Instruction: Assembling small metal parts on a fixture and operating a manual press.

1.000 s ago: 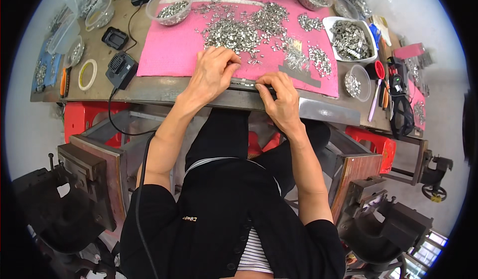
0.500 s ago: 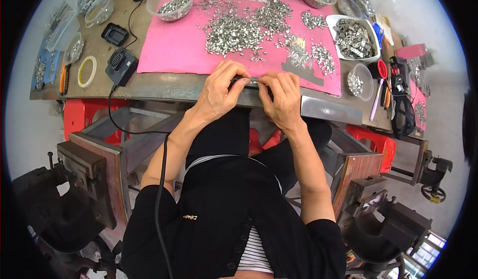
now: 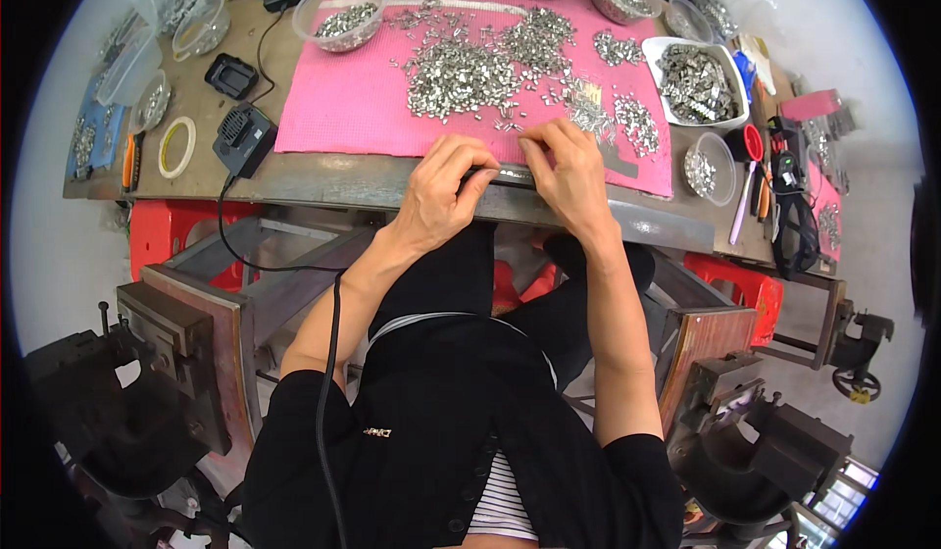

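My left hand (image 3: pixel 443 194) is closed, thumb against fingers, at the front edge of the pink mat (image 3: pixel 343 118). From its fingertips a short silvery linked metal strip (image 3: pixel 514 174) reaches to the right, with a dark edge below it. My right hand (image 3: pixel 570 178) is raised just above the strip's right part, thumb and fingertips drawn together. Whatever its fingertips hold, if anything, is too small to tell. Beyond my hands lies a wide heap of small shiny metal pieces (image 3: pixel 461 76). Close by my right fingers is a pile of thin metal pins (image 3: pixel 588 116).
Clear plastic tubs of metal parts (image 3: pixel 338 20) line the mat's far side. A white tray (image 3: pixel 649 54) and a round tub (image 3: pixel 720 172) stand at the right. Left are a black charger (image 3: pixel 243 137) and a tape roll (image 3: pixel 174 147). A black cable (image 3: pixel 328 392) hangs across my left arm.
My right hand has moved up and slightly right, away from my left fingertips. More of the metal strip shows between the hands. My left hand has shifted slightly down in the picture.
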### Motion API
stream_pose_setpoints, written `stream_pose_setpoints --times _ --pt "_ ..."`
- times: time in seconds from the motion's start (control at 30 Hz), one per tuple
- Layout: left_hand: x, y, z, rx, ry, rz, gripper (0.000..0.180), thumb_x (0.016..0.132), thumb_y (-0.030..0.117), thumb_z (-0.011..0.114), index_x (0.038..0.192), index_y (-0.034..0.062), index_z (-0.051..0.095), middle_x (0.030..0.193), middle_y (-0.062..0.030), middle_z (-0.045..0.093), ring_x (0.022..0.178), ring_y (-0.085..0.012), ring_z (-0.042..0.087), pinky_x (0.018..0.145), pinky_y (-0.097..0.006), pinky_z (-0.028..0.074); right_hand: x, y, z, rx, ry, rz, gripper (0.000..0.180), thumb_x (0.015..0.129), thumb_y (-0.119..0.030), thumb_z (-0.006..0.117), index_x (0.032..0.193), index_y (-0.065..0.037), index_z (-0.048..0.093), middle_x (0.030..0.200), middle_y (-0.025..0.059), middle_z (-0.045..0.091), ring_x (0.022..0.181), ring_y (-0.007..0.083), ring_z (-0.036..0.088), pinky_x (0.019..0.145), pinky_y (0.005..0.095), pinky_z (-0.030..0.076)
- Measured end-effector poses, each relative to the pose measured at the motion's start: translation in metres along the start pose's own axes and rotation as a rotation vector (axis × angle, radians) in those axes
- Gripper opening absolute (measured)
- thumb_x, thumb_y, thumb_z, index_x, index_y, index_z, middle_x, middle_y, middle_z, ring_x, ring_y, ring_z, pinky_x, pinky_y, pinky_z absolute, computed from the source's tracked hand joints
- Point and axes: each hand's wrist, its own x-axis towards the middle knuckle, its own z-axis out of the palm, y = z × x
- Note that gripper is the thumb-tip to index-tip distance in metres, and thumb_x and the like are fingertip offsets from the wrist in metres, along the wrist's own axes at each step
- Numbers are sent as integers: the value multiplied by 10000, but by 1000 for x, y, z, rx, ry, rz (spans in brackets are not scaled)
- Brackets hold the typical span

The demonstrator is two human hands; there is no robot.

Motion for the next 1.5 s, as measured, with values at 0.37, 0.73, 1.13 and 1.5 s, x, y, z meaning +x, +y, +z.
stream_pose_setpoints --times 0.37,0.73,1.13,1.5 --pt "-5 15 4 154 -59 42 162 832 -11 718 971 19 639 952 -132 639 870 -330 646 755 -404 534 12 16 9 54 -154 233 169 841 -181 767 836 -43 671 786 112 662 776 328 634 750 459 436" --pt "-1 1 -8 154 -51 118 129 818 10 745 929 30 681 956 -111 650 875 -321 641 775 -407 530 -3 -7 -8 244 -47 275 100 898 -67 694 960 10 677 904 181 698 837 367 653 738 440 507" --pt "36 -9 -1 316 -116 -95 162 873 231 761 1006 139 748 891 19 677 889 -178 609 942 -389 332 -34 -20 -2 233 44 82 81 868 1 697 913 -19 632 891 103 649 851 308 611 794 406 446" --pt "38 -20 -15 474 -158 -66 90 867 214 754 903 131 746 822 -14 614 880 -224 570 919 -444 331 -36 -20 0 69 95 -32 101 843 -29 731 920 -50 669 898 85 662 848 287 625 791 403 446"
